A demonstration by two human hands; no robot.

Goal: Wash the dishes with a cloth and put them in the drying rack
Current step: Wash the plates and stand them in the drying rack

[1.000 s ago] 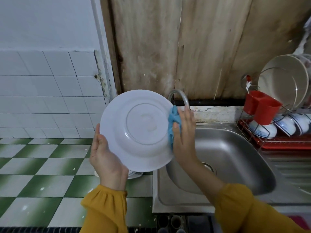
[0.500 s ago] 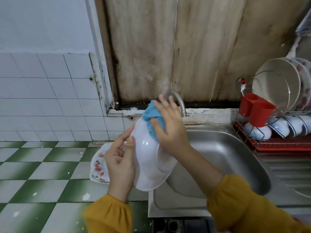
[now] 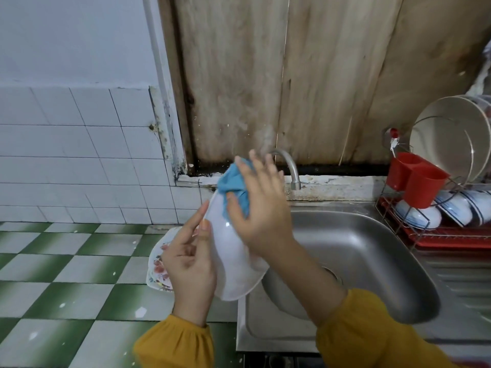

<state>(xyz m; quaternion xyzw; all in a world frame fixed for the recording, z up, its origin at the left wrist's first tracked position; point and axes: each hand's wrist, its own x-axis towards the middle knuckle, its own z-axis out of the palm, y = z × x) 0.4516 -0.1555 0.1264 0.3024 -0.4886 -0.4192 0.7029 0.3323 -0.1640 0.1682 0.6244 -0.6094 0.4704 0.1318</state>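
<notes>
Plate first: the white plate (image 3: 233,264) stands nearly edge-on to me, above the seam where the tiled counter (image 3: 66,274) meets the sink (image 3: 372,261). My left hand (image 3: 190,261) pinches its rim at about 9 o'clock, thumb on the near side and fingers round the other. My right hand (image 3: 261,205) has its fingers spread and almost straight, pressing the blue cloth (image 3: 233,181) against the plate's top edge at 12 o'clock, where the cloth is bunched over the rim.

What worries me is that one-sided pinch. If the plate is wet or soapy, a firm push from my right hand could lever the rim out of my left. It would then drop onto the steel lip of the sink, or onto the flowered plate (image 3: 159,264) lying on the counter at 8 o'clock, just behind my left hand. Either could chip.

The cloth is only pressed, not gripped, so a fast stroke could slide it off into the basin.

The tap (image 3: 288,166) curves down at 1 o'clock, near my right fingertips, and a wide sweep round the rim could knock the plate against it.

The drying rack (image 3: 451,235) at 3 o'clock already holds upright plates, bowls (image 3: 417,216) and a red holder (image 3: 417,179). Setting this plate in carelessly could bang it against them.
</notes>
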